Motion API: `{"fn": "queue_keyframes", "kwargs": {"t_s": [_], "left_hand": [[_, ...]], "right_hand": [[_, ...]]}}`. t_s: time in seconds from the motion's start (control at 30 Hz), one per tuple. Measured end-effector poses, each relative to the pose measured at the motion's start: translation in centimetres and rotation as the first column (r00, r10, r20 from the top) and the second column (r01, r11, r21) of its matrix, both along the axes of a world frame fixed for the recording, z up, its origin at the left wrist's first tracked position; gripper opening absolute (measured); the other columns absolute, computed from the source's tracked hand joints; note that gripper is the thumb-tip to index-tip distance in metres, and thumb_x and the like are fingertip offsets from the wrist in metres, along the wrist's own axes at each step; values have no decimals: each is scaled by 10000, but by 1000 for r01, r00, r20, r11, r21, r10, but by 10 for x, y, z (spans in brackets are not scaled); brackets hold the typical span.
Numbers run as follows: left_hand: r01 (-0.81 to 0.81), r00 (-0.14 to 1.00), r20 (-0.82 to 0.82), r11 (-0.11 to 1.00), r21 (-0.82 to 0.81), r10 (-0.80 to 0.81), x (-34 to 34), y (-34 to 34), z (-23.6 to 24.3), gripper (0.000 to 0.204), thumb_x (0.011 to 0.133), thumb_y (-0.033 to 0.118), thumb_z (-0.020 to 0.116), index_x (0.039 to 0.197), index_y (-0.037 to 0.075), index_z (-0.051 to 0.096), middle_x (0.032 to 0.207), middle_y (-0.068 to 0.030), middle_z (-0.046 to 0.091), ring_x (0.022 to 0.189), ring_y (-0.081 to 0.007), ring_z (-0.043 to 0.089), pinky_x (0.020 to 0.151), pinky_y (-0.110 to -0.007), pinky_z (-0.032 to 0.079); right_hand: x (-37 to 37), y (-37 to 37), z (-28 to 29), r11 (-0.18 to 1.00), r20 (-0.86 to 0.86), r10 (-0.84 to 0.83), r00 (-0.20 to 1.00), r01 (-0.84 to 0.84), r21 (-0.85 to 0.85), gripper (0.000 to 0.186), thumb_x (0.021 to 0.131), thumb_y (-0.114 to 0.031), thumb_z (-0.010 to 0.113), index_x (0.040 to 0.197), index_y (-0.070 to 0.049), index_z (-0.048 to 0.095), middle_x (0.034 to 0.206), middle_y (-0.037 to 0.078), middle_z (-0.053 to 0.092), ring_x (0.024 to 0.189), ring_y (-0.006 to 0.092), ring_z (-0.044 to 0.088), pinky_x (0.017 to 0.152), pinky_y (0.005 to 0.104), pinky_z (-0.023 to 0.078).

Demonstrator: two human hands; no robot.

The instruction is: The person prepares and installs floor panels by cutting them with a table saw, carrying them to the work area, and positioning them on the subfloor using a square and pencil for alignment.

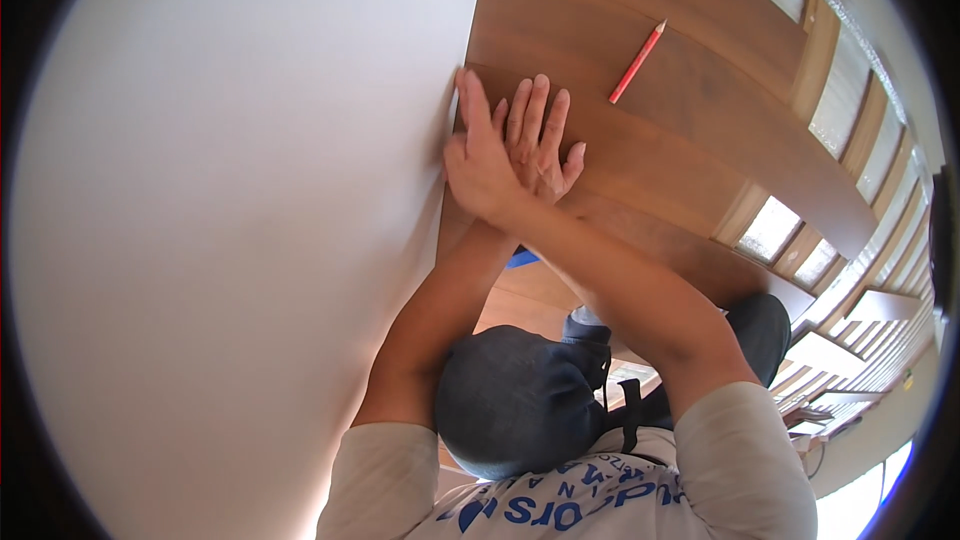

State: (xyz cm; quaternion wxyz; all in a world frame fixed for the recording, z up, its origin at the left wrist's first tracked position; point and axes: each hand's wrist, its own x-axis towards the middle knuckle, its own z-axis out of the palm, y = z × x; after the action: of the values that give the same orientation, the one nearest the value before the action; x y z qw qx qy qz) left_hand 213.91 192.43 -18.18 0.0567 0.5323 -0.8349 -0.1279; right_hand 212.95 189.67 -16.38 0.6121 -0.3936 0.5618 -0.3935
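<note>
My forearms cross over a floor of brown wooden planks (600,155), right over left. My left hand (540,140) lies palm down on the planks, its fingers stretched forward and its thumb out to the right. Above its wrist, my right hand (482,162) reaches left to the gap where the planks meet the white wall (250,190). Its fingers point forward along the wall, somewhat blurred, and no held thing shows in it. A red pencil (637,62) rests on the planks to the right of my left hand. Part of a blue thing (522,258) shows beneath my forearms.
On the right, pale wooden battens (822,55) run with silvery sheeting (842,90) between them, beyond the stepped plank ends. Loose plank pieces (826,353) lie across the battens farther right. My bent knee in dark trousers (765,335) is at the lower right.
</note>
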Motion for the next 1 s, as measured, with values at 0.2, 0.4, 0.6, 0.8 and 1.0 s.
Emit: {"fn": "queue_keyframes", "kwargs": {"t_s": [0.2,0.4,0.6,0.8,1.0], "left_hand": [[-19,999,-27,1000,-5,19,-2,-1,0,729,917,385,704,1550,79,510,1646,-190,421,1504,-381,421,1211,-563,359],[-22,999,-37,999,-44,21,1,-3,0,741,895,384,720,1538,75,519,1634,-191,437,1485,-391,444,1187,-569,389],[-29,999,-41,1000,-11,28,-3,-1,0,751,865,356,753,1533,91,535,1645,-175,431,1505,-385,424,1215,-556,359],[-18,999,-37,998,-53,16,-5,1,5,735,878,343,740,1537,90,531,1659,-159,414,1520,-357,408,1221,-533,362],[-47,997,-66,997,-61,43,6,8,-2,707,925,321,683,1571,114,487,1677,-148,383,1549,-335,355,1266,-530,273]], "right_hand": [[1,-1,10,1000,-150,27,988,-27,0,784,926,39,371,1667,-1,121,1708,220,301,1178,262,627,1062,363,466],[-7,-25,24,988,197,-39,980,9,154,786,917,57,361,1665,6,128,1718,223,280,1349,288,557,1077,366,458],[5,10,6,1000,-139,-15,990,19,21,785,881,48,441,1632,-12,219,1606,276,387,1557,378,314,1254,435,278],[-27,4,25,995,-50,50,997,-45,92,640,891,-4,474,1527,-17,406,1054,206,680,1163,331,618,1035,423,451],[-90,102,49,971,296,205,933,-232,58,428,1030,-118,553,1452,-49,545,1134,125,755,996,209,701,934,348,537]]}}
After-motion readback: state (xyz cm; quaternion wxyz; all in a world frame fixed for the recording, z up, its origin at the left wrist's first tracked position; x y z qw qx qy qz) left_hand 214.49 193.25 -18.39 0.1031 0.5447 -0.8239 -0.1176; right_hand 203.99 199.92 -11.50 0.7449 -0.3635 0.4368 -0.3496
